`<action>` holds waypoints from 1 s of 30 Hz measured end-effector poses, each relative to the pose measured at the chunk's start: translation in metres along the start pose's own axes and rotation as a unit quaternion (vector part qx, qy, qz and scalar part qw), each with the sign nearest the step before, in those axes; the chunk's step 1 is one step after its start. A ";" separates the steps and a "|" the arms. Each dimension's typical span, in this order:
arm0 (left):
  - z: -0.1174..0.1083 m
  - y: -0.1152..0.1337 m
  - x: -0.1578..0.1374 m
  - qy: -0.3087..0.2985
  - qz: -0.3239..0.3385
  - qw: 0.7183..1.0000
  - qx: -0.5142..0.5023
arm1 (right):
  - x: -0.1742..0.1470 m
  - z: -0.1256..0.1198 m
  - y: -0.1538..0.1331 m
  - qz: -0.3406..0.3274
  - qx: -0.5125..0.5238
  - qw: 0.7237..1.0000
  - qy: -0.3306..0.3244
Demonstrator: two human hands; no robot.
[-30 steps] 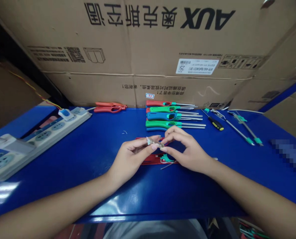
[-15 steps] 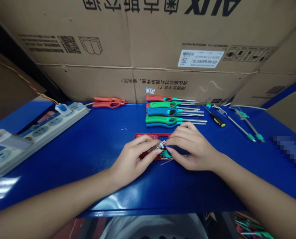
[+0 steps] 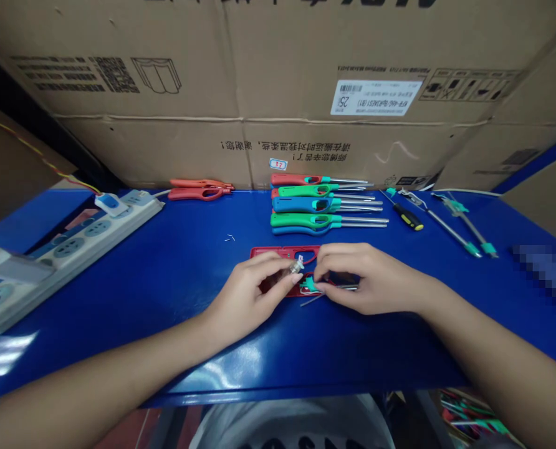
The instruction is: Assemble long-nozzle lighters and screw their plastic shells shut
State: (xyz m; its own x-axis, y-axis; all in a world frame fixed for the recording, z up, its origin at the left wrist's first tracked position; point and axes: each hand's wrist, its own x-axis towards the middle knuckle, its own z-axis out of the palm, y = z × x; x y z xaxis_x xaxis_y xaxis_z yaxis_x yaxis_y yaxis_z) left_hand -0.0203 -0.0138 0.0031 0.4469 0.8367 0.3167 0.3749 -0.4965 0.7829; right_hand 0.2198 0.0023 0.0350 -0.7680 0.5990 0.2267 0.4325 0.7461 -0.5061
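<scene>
Blue tabletop (image 3: 189, 268) is stretching between power strip (image 3: 81, 241) and left hand (image 3: 254, 290), down to its front edge (image 3: 268, 394).
That hand is pinching a partly hidden, white-tipped part (image 3: 297, 267) above red lighter casing halves (image 3: 278, 251); right hand (image 3: 376, 280), grip impossible to tell, is covering their right ends.

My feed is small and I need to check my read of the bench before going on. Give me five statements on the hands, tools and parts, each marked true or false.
1. The left hand holds a small part with a whitish tip. True.
2. The right hand is up against the cardboard. False: the right hand is down at the green piece.
3. The screwdriver lies to the right of the stacked lighters. True.
4. The power strip is on the right. False: the power strip is on the left.
5. The number tag is above the stacked lighters. True.
</scene>
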 end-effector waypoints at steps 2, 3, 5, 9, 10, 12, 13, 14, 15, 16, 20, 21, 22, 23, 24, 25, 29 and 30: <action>0.002 -0.002 0.002 -0.001 -0.042 0.999 -0.021 | -0.001 -0.002 0.000 0.017 0.045 0.996 -0.071; 0.003 -0.003 0.002 -0.003 -0.060 0.998 -0.034 | -0.001 -0.002 0.000 0.021 0.051 0.994 -0.097; 0.004 -0.005 0.004 -0.008 -0.091 0.994 -0.065 | -0.001 0.001 0.001 0.028 0.042 0.990 -0.129; 0.004 -0.006 0.006 -0.021 -0.138 0.984 -0.111 | 0.002 0.007 0.006 0.026 0.041 0.990 -0.134; 0.004 -0.006 0.006 -0.024 -0.150 0.981 -0.118 | 0.002 0.008 0.007 0.024 0.047 0.990 -0.129; 0.003 -0.005 0.007 -0.026 -0.175 0.975 -0.135 | 0.003 0.007 0.009 0.024 0.065 0.991 -0.114; 0.003 -0.005 0.007 -0.026 -0.188 0.971 -0.147 | 0.004 0.007 0.010 0.029 0.076 0.991 -0.107; 0.003 -0.005 0.007 -0.025 -0.199 0.966 -0.161 | 0.004 0.007 0.011 0.039 0.089 0.990 -0.101; 0.003 -0.005 0.007 -0.023 -0.208 0.962 -0.175 | 0.004 0.006 0.012 0.050 0.103 0.989 -0.093; 0.003 -0.005 0.007 -0.023 -0.215 0.958 -0.188 | 0.004 0.006 0.014 0.062 0.118 0.987 -0.085; 0.001 -0.004 0.008 -0.027 -0.224 0.955 -0.193 | 0.005 0.009 0.025 0.119 0.181 0.975 -0.052; 0.001 -0.004 0.008 -0.027 -0.221 0.956 -0.189 | 0.005 0.010 0.028 0.135 0.200 0.969 -0.046; 0.001 -0.004 0.009 -0.026 -0.219 0.958 -0.186 | 0.005 0.011 0.032 0.150 0.222 0.963 -0.042; 0.001 -0.004 0.009 -0.024 -0.216 0.958 -0.186 | 0.006 0.012 0.035 0.162 0.246 0.955 -0.039; 0.001 -0.003 0.009 -0.022 -0.214 0.959 -0.187 | 0.006 0.013 0.037 0.169 0.273 0.946 -0.037; 0.001 -0.003 0.009 -0.021 -0.214 0.958 -0.189 | 0.006 0.014 0.040 0.172 0.301 0.937 -0.036; 0.001 -0.002 0.009 -0.019 -0.218 0.958 -0.186 | 0.006 0.016 0.047 0.171 0.381 0.908 -0.022; 0.001 -0.002 0.008 -0.019 -0.218 0.958 -0.183 | 0.006 0.017 0.048 0.171 0.386 0.906 -0.017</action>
State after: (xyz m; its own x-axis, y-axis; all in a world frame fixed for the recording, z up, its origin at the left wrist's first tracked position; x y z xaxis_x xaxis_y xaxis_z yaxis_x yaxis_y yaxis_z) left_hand -0.0165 -0.0061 0.0036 0.3450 0.9335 -0.0976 0.2259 0.0183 0.9740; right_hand 0.2278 0.0368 -0.0017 -0.6717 0.7373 -0.0722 0.1980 0.0848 -0.9765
